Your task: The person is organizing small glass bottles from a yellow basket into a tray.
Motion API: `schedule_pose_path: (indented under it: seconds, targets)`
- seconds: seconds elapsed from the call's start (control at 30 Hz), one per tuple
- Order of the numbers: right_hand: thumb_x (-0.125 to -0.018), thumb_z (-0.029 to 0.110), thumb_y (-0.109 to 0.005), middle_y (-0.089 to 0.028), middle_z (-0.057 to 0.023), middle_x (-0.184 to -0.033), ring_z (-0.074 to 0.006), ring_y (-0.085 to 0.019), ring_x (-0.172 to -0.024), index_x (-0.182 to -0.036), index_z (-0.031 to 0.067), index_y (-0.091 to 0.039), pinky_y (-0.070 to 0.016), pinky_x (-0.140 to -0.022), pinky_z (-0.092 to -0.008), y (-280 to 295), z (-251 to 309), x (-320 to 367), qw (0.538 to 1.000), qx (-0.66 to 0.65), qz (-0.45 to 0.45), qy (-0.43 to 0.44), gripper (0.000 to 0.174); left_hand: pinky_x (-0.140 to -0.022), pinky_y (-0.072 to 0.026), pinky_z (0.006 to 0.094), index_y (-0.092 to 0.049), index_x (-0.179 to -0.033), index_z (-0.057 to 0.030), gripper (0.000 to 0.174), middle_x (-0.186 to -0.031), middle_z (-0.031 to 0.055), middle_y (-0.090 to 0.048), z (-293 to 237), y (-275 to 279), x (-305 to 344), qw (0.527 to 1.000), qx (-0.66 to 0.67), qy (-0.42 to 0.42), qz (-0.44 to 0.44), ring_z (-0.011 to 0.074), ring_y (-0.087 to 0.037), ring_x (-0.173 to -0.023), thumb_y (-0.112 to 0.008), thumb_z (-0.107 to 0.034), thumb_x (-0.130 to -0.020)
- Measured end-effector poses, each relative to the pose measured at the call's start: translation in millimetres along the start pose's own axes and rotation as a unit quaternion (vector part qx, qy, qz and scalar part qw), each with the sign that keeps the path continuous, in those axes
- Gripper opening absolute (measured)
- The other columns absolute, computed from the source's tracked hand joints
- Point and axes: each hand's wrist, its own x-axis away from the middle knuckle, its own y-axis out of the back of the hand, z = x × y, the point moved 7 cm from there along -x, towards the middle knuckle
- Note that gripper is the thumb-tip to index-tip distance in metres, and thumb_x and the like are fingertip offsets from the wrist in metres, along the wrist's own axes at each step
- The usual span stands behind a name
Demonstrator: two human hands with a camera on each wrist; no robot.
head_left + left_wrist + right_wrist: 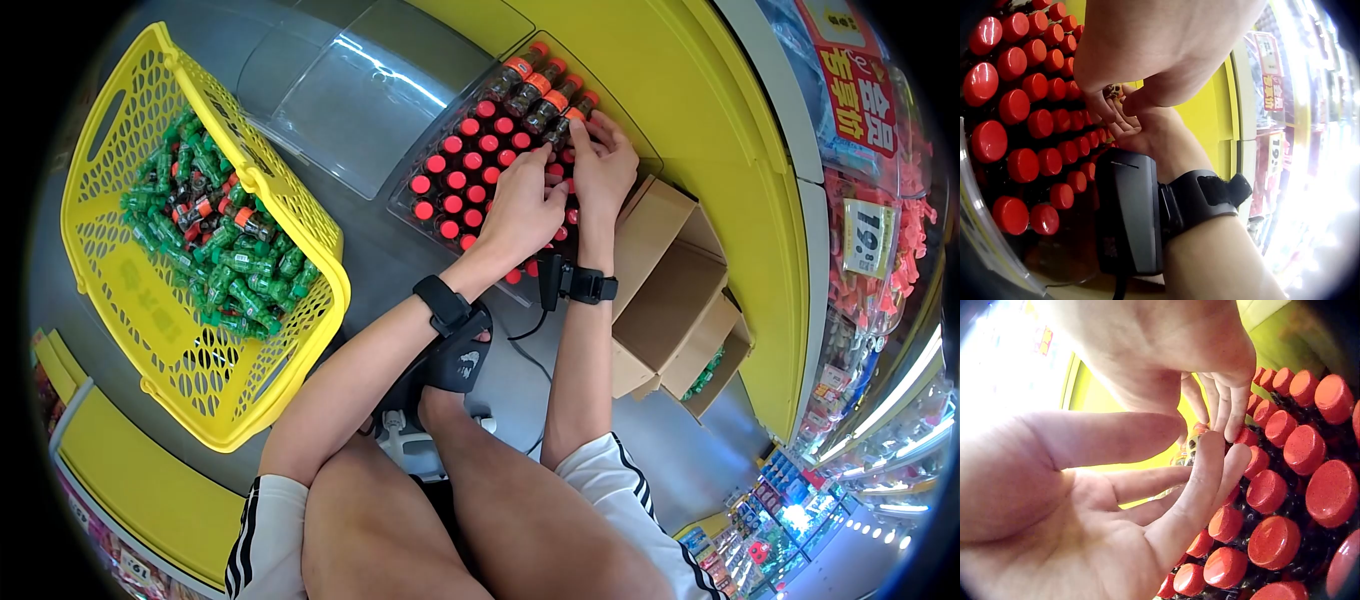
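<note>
A clear bin [400, 190] holds rows of upright small dark bottles with red caps [455, 180]. Several more bottles with orange labels [541, 105] lie on top at its far end. Both hands meet over the bin's right side, around one small bottle [1194, 440] with a yellow-and-black patterned label, mostly hidden by fingers. My left hand [525, 200] reaches in from the left, its thumb and fingertips pinching at the bottle. My right hand [605, 175] holds the same bottle between thumb and bent fingers, palm facing the red caps in the right wrist view.
A yellow basket [330, 290] at left holds many small green bottles [245, 265] and some dark ones. Open cardboard boxes [650, 330] stand right of the bin, beside the curved yellow shelf base [770, 270]. A cable [540, 365] trails below my wrists.
</note>
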Motion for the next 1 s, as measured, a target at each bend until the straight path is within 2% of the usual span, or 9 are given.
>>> schedule_pose_path:
  seconds: [0.17,0.53,0.83,1.0]
  targets:
    - [-0.089,0.021,-0.086,-0.079,-0.0203,-0.114,-0.0246,-0.079,-0.098,-0.130,-0.0058,-0.070,-0.0621,-0.088,-0.0359,0.3,8.3,2.7,1.000,0.028,-0.001,0.000,0.051,-0.097,-0.0621,0.0362,-0.044,-0.151,0.0164,0.057,-0.143,0.0297,-0.060,0.2,0.4,0.2,1.000,0.005,0.007,0.008,0.0283,-0.073,-0.118,-0.064,0.000,-0.100]
    - [-0.090,0.018,-0.085,-0.078,-0.0214,-0.117,-0.0235,-0.077,-0.102,-0.132,-0.0063,-0.068,-0.0622,-0.088,-0.0354,-3.9,-0.4,0.8,1.000,-0.030,0.010,-0.001,0.052,-0.097,-0.0621,0.0360,-0.044,-0.151,0.0165,0.057,-0.139,0.0292,-0.063,2.4,2.3,-2.7,1.000,0.021,0.003,0.011,0.0281,-0.073,-0.117,-0.065,-0.001,-0.100]
    - [-0.090,0.021,-0.086,-0.078,-0.0206,-0.116,-0.0242,-0.078,-0.102,-0.130,-0.0061,-0.070,-0.0618,-0.091,-0.0363,-2.4,-3.6,-1.8,1.000,-0.014,0.007,-0.001,0.051,-0.098,-0.0617,0.0363,-0.043,-0.152,0.0158,0.058,-0.143,0.0282,-0.060,0.6,0.6,0.5,1.000,0.011,0.020,0.021,0.0282,-0.072,-0.120,-0.064,0.000,-0.100]
    - [-0.090,0.021,-0.085,-0.078,-0.0205,-0.116,-0.0239,-0.078,-0.102,-0.130,-0.0065,-0.070,-0.0626,-0.088,-0.0358,-2.2,-0.6,-1.2,1.000,-0.014,0.008,0.001,0.051,-0.098,-0.0615,0.0360,-0.044,-0.152,0.0142,0.057,-0.144,0.0265,-0.060,3.9,1.2,0.0,1.000,0.025,0.003,0.002,0.0279,-0.071,-0.120,-0.064,0.001,-0.101]
